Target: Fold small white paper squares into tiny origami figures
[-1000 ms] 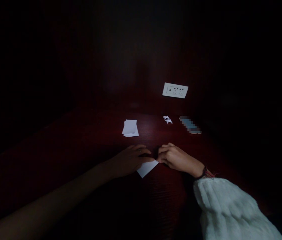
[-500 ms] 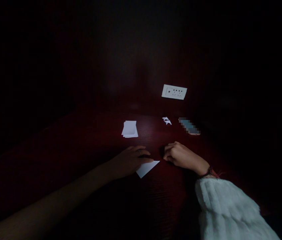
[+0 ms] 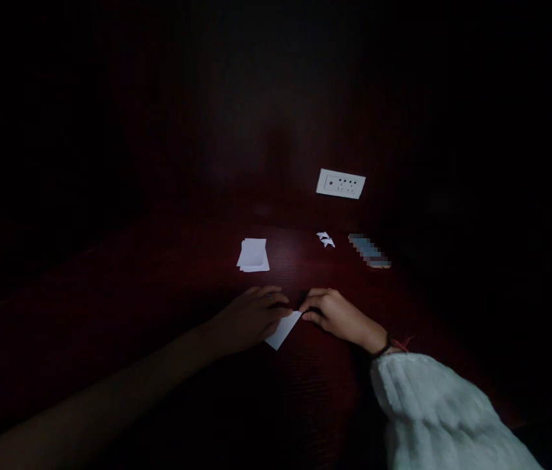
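A white piece of paper (image 3: 281, 331), folded to a triangle as far as I can see, lies on the dark red table in front of me. My left hand (image 3: 251, 320) rests over its left part with fingers stretched out, the thumb on the paper; a ring is on one finger. At the paper's right corner, the thumb and forefinger of my right hand (image 3: 337, 316) come together in a pinch. The fingers of my left hand hide the paper's upper left side.
Beyond my left hand sits a small stack of white paper sheets (image 3: 253, 254). Small folded white paper pieces (image 3: 325, 239) lie farther right, beside a phone (image 3: 370, 250) with a blurred screen. A socket panel (image 3: 341, 183) is on the wall behind.
My right hand has moved left from beside the paper and now pinches its right corner. My left hand has stayed on the paper with hardly any shift.
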`<state>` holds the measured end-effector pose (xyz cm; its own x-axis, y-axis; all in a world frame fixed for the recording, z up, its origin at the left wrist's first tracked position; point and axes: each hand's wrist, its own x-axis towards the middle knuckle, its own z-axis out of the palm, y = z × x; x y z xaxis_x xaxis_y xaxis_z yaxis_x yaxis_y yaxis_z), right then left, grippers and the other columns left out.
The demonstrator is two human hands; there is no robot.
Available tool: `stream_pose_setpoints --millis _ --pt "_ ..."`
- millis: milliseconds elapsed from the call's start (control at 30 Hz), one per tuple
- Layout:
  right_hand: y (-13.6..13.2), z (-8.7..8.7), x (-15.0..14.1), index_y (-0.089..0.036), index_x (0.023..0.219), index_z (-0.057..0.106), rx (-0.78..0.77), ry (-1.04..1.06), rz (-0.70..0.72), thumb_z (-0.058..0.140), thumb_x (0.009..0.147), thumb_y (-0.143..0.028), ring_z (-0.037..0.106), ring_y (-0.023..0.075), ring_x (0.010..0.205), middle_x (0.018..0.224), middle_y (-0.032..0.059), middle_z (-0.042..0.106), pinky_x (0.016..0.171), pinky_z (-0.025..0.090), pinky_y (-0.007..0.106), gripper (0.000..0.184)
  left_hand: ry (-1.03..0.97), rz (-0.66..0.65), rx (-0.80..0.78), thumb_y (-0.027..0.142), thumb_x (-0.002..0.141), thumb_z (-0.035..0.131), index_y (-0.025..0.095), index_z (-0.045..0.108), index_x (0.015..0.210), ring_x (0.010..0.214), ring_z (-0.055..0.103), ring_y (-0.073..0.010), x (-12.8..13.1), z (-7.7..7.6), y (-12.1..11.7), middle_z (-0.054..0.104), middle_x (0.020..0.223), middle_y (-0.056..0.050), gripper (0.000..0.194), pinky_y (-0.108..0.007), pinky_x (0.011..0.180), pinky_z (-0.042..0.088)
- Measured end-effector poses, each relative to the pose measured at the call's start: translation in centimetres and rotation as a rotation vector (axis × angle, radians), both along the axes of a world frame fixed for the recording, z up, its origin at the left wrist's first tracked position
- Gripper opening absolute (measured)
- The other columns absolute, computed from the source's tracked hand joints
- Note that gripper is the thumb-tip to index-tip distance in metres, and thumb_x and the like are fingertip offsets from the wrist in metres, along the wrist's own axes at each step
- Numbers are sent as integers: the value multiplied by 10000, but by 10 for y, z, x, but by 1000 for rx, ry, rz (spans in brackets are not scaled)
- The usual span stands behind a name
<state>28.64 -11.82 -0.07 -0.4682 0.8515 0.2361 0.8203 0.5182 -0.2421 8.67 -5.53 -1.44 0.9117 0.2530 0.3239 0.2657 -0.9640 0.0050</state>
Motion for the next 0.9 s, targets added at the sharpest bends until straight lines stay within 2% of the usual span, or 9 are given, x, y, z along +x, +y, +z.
stream_pose_setpoints --millis 167,333,533,633,800,900 --pt "-2 1 0 -188 906 582 17 -66 -10 453 775 -225 508 118 775 816 39 560 712 353 235 188 11 11 13 199 804 376 253 462 1069 1095 296 -211 2 -5 2 448 1105 -12 284 -369 855 278" --pt "-3 5 0 -187 830 610 19 -140 -13 442 782 -250 503 110 760 777 32 548 723 333 238 186 15 12 8 185 795 387 258 468 1055 1079 316 -200 3 -5 4 468 1082 0 282 -354 846 283" --pt "-3 9 6 -181 827 605 -10 -162 -63 452 763 -333 509 125 760 791 35 549 696 350 237 225 10 20 9 181 788 394 258 469 1051 1072 328 -194 3 -6 5 475 1073 6 283 -340 836 293" --pt "-2 7 10 -181 800 605 2 -113 -95 440 771 -313 507 123 726 776 30 551 679 359 238 213 -1 13 18 179 788 391 255 466 1055 1067 336 -185 2 -7 4 476 1071 5 287 -335 845 289" --pt "1 2 4 -177 859 571 34 109 -84 444 772 -237 489 107 744 793 22 534 689 371 213 165 -20 12 64 190 786 392 239 479 1038 1065 340 -191 3 -5 -1 463 1083 -12 271 -346 856 280" --pt "2 -4 -3 -174 798 560 4 167 -93 487 743 -231 476 108 741 786 19 509 677 374 217 108 -27 3 73 193 775 410 216 491 1010 1064 342 -194 5 -2 -2 475 1059 -16 249 -347 859 280"
